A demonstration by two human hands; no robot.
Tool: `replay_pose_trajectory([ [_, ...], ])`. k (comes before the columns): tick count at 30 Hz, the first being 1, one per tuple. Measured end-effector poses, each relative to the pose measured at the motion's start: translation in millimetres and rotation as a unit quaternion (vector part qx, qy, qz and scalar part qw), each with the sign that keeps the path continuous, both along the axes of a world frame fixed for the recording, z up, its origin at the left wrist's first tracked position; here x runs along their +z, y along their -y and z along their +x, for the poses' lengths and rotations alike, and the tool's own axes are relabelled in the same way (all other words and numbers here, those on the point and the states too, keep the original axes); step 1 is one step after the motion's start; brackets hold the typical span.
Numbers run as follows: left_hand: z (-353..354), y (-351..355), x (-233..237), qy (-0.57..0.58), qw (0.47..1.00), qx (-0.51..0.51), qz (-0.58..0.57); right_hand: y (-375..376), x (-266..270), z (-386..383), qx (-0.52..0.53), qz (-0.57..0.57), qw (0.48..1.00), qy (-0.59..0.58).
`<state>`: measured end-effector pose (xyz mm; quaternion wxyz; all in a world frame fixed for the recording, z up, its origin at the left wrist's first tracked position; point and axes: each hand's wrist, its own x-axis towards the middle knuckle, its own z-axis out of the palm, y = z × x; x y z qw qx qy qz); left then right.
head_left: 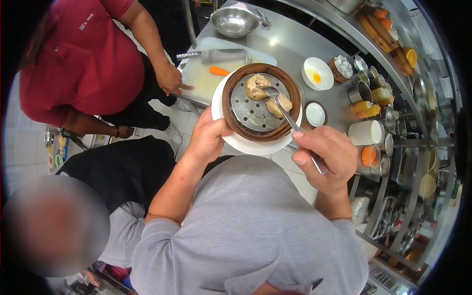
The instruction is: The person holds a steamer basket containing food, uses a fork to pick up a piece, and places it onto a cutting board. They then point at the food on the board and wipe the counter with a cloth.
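My left hand (209,137) is closed on the rim of a white plate (255,147), thumb up by the steamer's side. On that plate stands a round bamboo steamer (227,105) with a perforated metal disc (244,112) inside. Two dumplings (255,87) lie on the disc, one at the upper left and another at the right. A metal spoon (286,116) is pinched in my right hand (330,156). Its bowl end rests between the two dumplings, right at their sides, while its handle slants down toward my palm.
Behind the plate are a cutting board (204,81), a cleaver (223,55) and a carrot piece (219,71). A bowl with egg yolk (316,68) and a steel bowl (235,21) stand on the counter. At left, a person in red (93,64) points toward the board; another person (118,226) is close by.
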<state>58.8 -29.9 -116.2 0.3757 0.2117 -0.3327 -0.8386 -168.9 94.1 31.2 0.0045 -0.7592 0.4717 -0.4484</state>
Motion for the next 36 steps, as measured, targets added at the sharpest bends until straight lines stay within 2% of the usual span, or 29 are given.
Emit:
replay_pose_trajectory([
  [20, -9.2, 4.9, 2.8, 0.014, 1.000, -0.015, -0.011, 5.7, -3.3, -3.7, 0.000, -0.004, 1.000, 0.001],
  [23, -14.4, 3.0, 11.5, 0.038, 0.999, 0.013, 0.017, 6.0, -6.3, -5.8, -0.001, -0.011, 1.000, 0.000],
  [36, -19.3, 4.7, 9.9, 0.060, 0.998, 0.020, 0.022, 2.4, -12.7, -11.1, -0.032, 0.035, 0.999, 0.015],
])
